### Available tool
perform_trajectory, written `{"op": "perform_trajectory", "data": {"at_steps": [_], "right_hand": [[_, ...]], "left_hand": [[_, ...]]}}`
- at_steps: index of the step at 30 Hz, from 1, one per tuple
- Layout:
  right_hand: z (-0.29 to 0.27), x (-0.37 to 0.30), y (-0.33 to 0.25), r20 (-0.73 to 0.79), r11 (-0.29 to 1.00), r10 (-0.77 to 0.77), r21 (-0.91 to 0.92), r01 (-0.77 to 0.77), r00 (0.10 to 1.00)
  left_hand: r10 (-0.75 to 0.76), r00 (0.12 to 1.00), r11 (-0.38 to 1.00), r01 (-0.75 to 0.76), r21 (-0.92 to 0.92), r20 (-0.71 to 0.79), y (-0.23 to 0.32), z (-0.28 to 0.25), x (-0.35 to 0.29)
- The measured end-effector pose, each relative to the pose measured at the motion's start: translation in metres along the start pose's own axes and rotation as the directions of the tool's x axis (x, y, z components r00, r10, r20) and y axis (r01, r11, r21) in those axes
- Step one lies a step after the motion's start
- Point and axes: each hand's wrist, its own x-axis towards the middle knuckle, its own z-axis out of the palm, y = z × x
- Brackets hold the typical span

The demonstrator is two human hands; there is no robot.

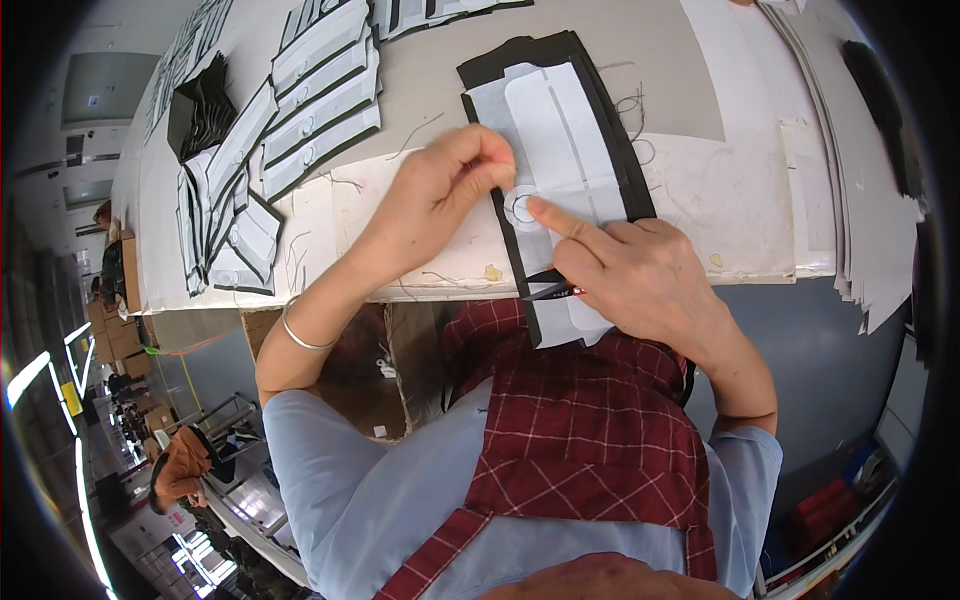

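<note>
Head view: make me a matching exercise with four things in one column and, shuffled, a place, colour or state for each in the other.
Things:
1. Left hand
2. Right hand
3. Bracelet
4. Apron

Descriptions:
A. Dark red with pale checked lines
B. Thumb and index finger brought together near the left edge of the white-and-black piece
C. Silver-coloured, around the left forearm
D. Index finger extended to the round mark

Right pairs: 1-B, 2-D, 3-C, 4-A.
</note>
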Motion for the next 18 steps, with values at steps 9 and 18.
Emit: {"op": "perform_trajectory", "data": {"at_steps": [9, 18], "right_hand": [[-0.0004, -0.0009, 0.0005, 0.017, 1.000, 0.006, 0.004, -0.006, 1.000], [-0.0010, -0.0004, 0.0004, 0.021, 1.000, 0.011, 0.012, -0.012, 1.000]], "left_hand": [[0.577, 0.789, 0.498, -0.544, 0.675, 0.210, 0.0061, -0.0074, 0.0026], [0.479, 0.862, 0.645, -0.475, 0.599, 0.166, 0.0025, -0.0028, 0.0093]]}}
